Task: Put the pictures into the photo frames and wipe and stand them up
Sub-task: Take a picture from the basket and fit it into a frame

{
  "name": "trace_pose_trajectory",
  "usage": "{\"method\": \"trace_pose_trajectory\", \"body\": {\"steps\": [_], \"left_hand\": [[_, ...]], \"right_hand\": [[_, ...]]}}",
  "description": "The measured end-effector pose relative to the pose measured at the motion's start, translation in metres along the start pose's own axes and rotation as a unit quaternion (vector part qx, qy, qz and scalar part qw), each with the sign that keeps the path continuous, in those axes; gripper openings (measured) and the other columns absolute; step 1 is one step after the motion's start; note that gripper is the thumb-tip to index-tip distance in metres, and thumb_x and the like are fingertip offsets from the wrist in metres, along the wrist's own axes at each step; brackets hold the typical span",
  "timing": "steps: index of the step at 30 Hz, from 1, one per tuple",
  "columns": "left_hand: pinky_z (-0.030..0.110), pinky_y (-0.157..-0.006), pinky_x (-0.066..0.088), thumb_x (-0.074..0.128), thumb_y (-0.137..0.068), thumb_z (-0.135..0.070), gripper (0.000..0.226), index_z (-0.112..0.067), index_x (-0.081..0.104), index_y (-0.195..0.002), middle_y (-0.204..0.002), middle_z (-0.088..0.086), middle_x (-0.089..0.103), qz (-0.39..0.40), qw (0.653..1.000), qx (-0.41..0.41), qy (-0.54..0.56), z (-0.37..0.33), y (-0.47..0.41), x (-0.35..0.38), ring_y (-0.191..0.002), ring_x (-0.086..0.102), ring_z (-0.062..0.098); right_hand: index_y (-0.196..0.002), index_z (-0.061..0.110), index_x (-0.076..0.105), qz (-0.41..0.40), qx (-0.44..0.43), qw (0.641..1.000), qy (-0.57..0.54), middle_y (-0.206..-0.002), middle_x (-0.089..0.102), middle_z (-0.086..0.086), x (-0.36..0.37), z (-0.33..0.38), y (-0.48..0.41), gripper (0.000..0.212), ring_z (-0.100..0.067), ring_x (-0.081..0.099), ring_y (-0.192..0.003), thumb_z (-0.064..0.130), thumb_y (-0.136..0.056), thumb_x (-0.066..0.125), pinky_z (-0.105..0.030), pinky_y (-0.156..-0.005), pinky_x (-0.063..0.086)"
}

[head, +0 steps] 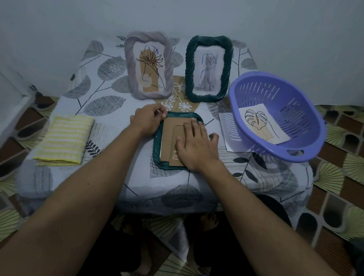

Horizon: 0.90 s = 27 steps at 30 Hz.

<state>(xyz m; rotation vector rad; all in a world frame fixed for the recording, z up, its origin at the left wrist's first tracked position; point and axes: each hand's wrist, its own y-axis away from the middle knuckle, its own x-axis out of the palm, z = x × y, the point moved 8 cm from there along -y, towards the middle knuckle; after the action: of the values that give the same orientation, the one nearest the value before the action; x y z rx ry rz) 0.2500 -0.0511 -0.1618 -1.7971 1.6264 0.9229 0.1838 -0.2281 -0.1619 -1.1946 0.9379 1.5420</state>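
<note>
On the tabletop, your right hand presses flat, fingers spread, on the cardboard backing of the face-down green frame; your left hand pinches its top-left corner.

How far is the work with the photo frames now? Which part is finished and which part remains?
Done: the grey frame and a dark green frame stand at the back with pictures inside. In hand: a third green frame lies face down; the right hand presses its cardboard backing, the left hand works its top corner. Left: wiping with the yellow cloth, standing it up. A leaf picture waits in the purple basket.
</note>
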Motion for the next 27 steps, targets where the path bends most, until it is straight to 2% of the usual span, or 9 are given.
{"method": "trace_pose_trajectory", "body": {"steps": [6, 11, 13, 16, 19, 21, 25, 27], "left_hand": [[0.049, -0.099, 0.045, 0.058, -0.096, -0.027, 0.019, -0.037, 0.063, -0.081, -0.093, -0.008, 0.065, -0.001, 0.999, 0.025, 0.033, -0.001, 0.002, -0.004, -0.103, 0.061, 0.024], [0.049, -0.099, 0.046, 0.057, -0.096, -0.029, 0.024, -0.042, 0.063, -0.076, -0.088, -0.015, 0.066, -0.004, 0.999, 0.023, 0.05, 0.002, 0.006, -0.004, -0.1, 0.062, 0.022], [0.047, -0.1, 0.046, 0.052, -0.1, -0.028, 0.022, -0.041, 0.065, -0.089, -0.097, -0.012, 0.069, -0.013, 0.997, 0.038, 0.066, 0.002, 0.014, -0.006, -0.102, 0.063, 0.021], [0.042, -0.098, 0.044, 0.042, -0.105, -0.025, 0.029, -0.024, 0.057, -0.131, -0.12, 0.007, 0.068, -0.058, 0.995, 0.065, 0.058, 0.001, 0.035, -0.012, -0.113, 0.059, 0.03], [0.048, -0.106, 0.038, 0.04, -0.106, -0.029, 0.044, -0.016, 0.039, -0.147, -0.134, 0.011, 0.06, -0.044, 0.995, 0.075, 0.04, -0.003, 0.056, -0.007, -0.124, 0.052, 0.032], [0.05, -0.113, 0.03, 0.036, -0.105, -0.042, 0.056, -0.013, 0.029, -0.152, -0.145, 0.012, 0.051, -0.021, 0.996, 0.079, -0.019, -0.002, 0.07, 0.001, -0.134, 0.044, 0.031], [0.052, -0.123, 0.0, 0.008, -0.092, -0.077, 0.088, -0.018, 0.009, -0.158, -0.165, 0.004, 0.017, 0.023, 0.989, 0.062, -0.132, 0.007, 0.096, 0.014, -0.153, 0.009, 0.028], [0.052, -0.122, -0.006, -0.002, -0.083, -0.086, 0.1, -0.021, 0.001, -0.159, -0.167, 0.001, 0.003, 0.044, 0.982, 0.055, -0.174, 0.01, 0.101, 0.019, -0.153, -0.002, 0.025]], "right_hand": [[-0.157, 0.019, 0.017, 0.006, 0.001, 1.0, -0.005, -0.166, 0.011, -0.003, 0.001, 0.0, 0.0, 0.063, -0.019, 0.009, -0.152, 0.048, -0.101, 0.021, -0.055, -0.113, 0.016], [-0.157, 0.019, 0.016, 0.01, 0.003, 1.0, -0.003, -0.167, 0.01, -0.003, 0.001, 0.0, 0.0, 0.063, -0.019, 0.008, -0.152, 0.048, -0.101, 0.021, -0.055, -0.114, 0.015], [-0.157, 0.02, 0.016, 0.01, 0.003, 1.0, -0.003, -0.167, 0.01, -0.003, 0.001, 0.0, 0.0, 0.063, -0.019, 0.007, -0.152, 0.048, -0.101, 0.021, -0.055, -0.114, 0.014], [-0.157, 0.02, 0.017, 0.012, 0.002, 1.0, -0.007, -0.167, 0.01, -0.002, 0.001, 0.0, 0.0, 0.063, -0.019, 0.007, -0.152, 0.048, -0.101, 0.021, -0.055, -0.114, 0.014], [-0.156, 0.02, 0.018, 0.011, 0.0, 1.0, -0.011, -0.167, 0.01, -0.002, 0.001, 0.0, 0.001, 0.062, -0.019, 0.007, -0.152, 0.048, -0.1, 0.021, -0.055, -0.113, 0.015], [-0.156, 0.021, 0.018, 0.02, -0.001, 1.0, -0.021, -0.167, 0.009, -0.001, 0.0, -0.001, 0.0, 0.062, -0.018, 0.006, -0.152, 0.048, -0.101, 0.022, -0.054, -0.114, 0.015], [-0.156, 0.025, 0.02, 0.051, 0.004, 0.996, -0.079, -0.166, 0.007, 0.003, -0.001, -0.004, -0.003, 0.059, -0.014, 0.003, -0.152, 0.046, -0.101, 0.029, -0.052, -0.113, 0.012], [-0.155, 0.027, 0.02, 0.064, 0.009, 0.993, -0.096, -0.166, 0.007, 0.005, -0.002, -0.005, -0.004, 0.057, -0.013, 0.003, -0.152, 0.044, -0.102, 0.03, -0.051, -0.113, 0.011]]}}
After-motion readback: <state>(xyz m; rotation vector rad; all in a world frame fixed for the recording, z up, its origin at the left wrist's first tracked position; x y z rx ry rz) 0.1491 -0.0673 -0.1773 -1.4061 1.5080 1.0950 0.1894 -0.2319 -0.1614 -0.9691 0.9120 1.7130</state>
